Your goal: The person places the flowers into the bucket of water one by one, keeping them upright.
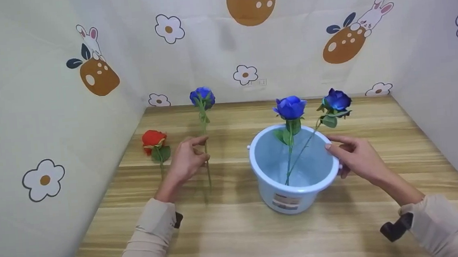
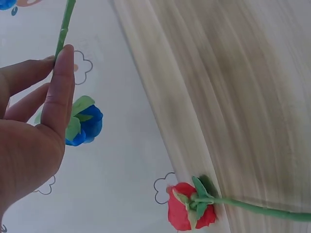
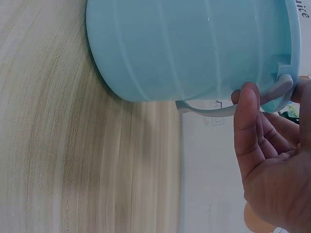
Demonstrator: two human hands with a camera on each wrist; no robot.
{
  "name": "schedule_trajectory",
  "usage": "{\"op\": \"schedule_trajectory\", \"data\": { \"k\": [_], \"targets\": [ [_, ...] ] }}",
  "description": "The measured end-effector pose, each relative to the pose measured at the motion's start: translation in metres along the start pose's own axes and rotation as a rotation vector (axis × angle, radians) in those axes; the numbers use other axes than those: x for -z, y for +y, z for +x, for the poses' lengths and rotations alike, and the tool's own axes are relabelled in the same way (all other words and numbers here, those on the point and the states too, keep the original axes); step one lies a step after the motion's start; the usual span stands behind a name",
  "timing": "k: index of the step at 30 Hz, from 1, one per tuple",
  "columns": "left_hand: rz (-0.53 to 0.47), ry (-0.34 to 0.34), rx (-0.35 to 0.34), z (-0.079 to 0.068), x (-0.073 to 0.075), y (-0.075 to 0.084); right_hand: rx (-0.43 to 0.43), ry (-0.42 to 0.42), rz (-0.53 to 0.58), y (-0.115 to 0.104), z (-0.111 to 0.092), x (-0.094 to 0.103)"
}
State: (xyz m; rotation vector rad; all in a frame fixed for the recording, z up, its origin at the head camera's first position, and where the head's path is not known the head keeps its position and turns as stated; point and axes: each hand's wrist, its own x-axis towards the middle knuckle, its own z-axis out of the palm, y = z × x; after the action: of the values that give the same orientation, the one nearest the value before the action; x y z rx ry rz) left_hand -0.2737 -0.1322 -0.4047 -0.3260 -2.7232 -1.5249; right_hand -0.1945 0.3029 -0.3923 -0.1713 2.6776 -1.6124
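Thumb and fingers of my left hand [image 1: 188, 158] pinch the green stem of a blue rose [image 1: 202, 98], held upright with its bloom above the hand. In the left wrist view the stem [image 2: 64, 31] runs between the fingertips. My right hand [image 1: 355, 155] holds the light blue bucket [image 1: 289, 193] at the right side of its rim, thumb on top. The right wrist view has its fingers by the bucket's handle [image 3: 214, 111]. Two more blue roses, one [image 1: 290, 108] upright and one [image 1: 336, 99] leaning right, stand in the bucket.
A red rose [image 1: 154, 139] lies on the wooden table [image 1: 230, 243], left of my left hand. Patterned cloth walls [image 1: 206, 52] close in the table at the back and both sides.
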Motion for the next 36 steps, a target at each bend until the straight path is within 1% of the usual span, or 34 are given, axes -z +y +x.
{"op": "schedule_trajectory", "data": {
  "k": [6,9,14,18,23,31,36],
  "targets": [
    [-0.073,0.028,-0.015,0.001,-0.002,0.010,0.012,0.002,0.008,0.002,0.000,-0.001],
    [-0.120,0.031,-0.010,0.001,-0.003,0.018,0.004,-0.002,0.006,0.002,0.000,-0.001],
    [-0.216,0.023,-0.016,-0.001,-0.003,0.039,-0.001,-0.005,0.003,0.000,0.002,0.000],
    [-0.326,-0.005,-0.010,-0.002,-0.005,0.057,0.002,-0.007,0.002,-0.001,0.002,0.000],
    [-0.416,-0.036,-0.028,-0.006,-0.008,0.074,0.007,-0.007,0.013,0.000,0.000,0.000],
    [-0.473,-0.024,-0.089,-0.008,-0.015,0.095,0.012,0.004,0.028,0.000,0.001,-0.001],
    [-0.460,-0.013,-0.126,-0.007,-0.023,0.104,0.016,0.009,0.033,0.001,0.001,-0.002]
  ]
}}
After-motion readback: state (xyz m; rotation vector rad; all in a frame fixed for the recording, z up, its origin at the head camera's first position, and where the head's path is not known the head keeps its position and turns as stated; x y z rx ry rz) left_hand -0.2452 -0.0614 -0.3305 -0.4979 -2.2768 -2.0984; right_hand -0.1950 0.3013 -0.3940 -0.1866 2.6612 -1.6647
